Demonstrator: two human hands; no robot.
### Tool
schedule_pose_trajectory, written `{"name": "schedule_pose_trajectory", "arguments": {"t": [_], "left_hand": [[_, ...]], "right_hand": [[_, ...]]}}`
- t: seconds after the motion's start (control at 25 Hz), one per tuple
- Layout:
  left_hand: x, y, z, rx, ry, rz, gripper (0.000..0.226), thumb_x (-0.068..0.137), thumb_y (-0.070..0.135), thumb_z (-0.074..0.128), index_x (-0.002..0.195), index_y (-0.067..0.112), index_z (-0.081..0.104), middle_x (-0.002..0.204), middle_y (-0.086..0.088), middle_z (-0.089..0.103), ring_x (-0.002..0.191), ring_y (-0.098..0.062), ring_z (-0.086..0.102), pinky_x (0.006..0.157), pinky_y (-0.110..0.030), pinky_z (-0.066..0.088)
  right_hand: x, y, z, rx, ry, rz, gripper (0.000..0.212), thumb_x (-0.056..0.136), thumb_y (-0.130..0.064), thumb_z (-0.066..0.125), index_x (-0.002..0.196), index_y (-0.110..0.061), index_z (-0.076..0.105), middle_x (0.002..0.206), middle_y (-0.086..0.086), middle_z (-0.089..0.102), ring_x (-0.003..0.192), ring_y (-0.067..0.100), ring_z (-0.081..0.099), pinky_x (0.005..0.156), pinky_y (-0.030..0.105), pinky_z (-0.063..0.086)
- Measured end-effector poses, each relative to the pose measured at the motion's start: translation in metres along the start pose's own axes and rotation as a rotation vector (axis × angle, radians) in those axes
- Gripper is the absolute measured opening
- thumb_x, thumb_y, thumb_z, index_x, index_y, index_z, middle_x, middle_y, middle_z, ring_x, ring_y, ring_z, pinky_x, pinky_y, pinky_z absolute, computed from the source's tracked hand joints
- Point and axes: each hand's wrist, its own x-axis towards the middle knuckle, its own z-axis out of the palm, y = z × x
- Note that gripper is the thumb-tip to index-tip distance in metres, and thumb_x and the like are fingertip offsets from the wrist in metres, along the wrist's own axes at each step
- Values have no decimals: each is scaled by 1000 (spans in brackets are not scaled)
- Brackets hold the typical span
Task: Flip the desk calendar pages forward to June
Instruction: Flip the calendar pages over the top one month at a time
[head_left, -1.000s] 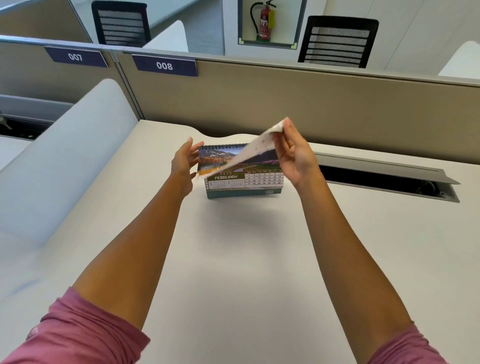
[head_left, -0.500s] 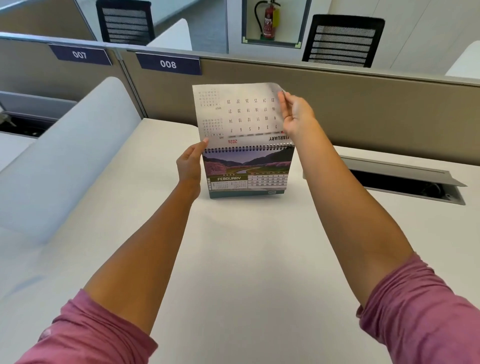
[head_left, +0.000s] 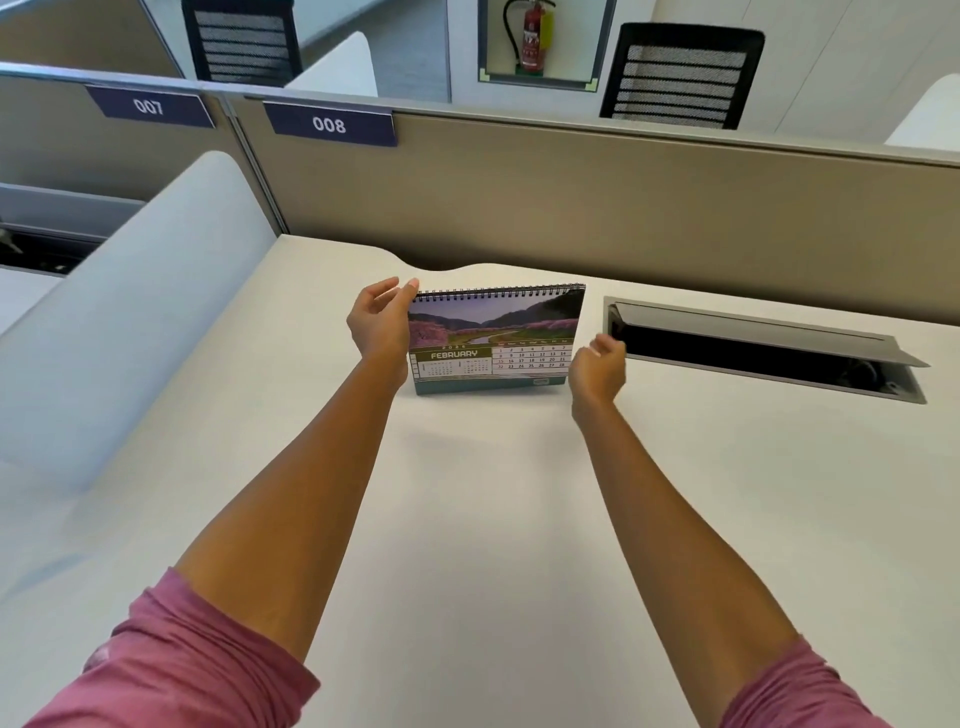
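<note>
Open-plan office. Beige partition (head_left: 623, 208) beyond the hands carries numbered labels 007 (head_left: 149, 107) and 008 (head_left: 329, 124); mesh chairs (head_left: 681, 78) behind it; fire extinguisher (head_left: 533, 36) in wall recess; desk (head_left: 493, 493) has cable hatch (head_left: 753, 348).

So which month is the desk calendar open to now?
February. The desk calendar stands upright on the desk, its front page reading FEBRUARY under a landscape photo.

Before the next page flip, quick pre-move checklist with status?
1. Desk calendar upright on the desk: ok.
2. Page showing June: not ok, it reads February.
3. Left hand steadying the calendar's left edge: ok, fingers at the spiral corner.
4. Right hand gripping a page: not ok, it is beside the lower right corner, holding nothing.
5. Flipped page fully settled behind: cannot tell.
</note>
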Motion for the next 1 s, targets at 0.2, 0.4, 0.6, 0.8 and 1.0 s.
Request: {"name": "schedule_pose_trajectory", "arguments": {"t": [0.2,0.4,0.6,0.8,1.0], "left_hand": [[1,-4,-1,11,-7,-34,17,86,37,76,89,23,66,91,2,71,78,-12,68,52,-18,55],[2,-3,-2,43,-3,-43,18,85,38,76,89,24,66,96,-1,73,81,-15,68,53,-19,55],[1,-2,-2,53,7,-30,19,84,40,76,88,25,66,92,2,72,79,-14,68,52,-19,54],[0,0,-3,42,-24,-26,19,85,38,76,94,24,68,96,2,72,82,-14,67,51,-17,54],[6,4,-11,39,-79,-83,33,91,48,66,107,20,67,108,1,72,110,-21,64,95,-43,53]], "right_hand": [[-7,33,6,-308,-250,-45,36,94,-6,52,129,-12,53,133,12,60,117,30,59,88,31,52],[-23,35,3,-356,-134,-119,34,98,-13,52,131,-7,54,134,13,60,119,33,59,98,40,53],[-40,23,-5,-283,42,-188,34,95,-22,59,126,-7,63,129,12,65,114,30,64,95,39,53],[-36,-3,-25,-22,-26,-41,24,85,-14,73,109,-12,69,108,8,72,87,24,72,73,34,62],[-30,-57,-39,371,-399,293,13,88,-8,68,99,-6,61,67,2,74,52,7,69,45,15,53]]}}
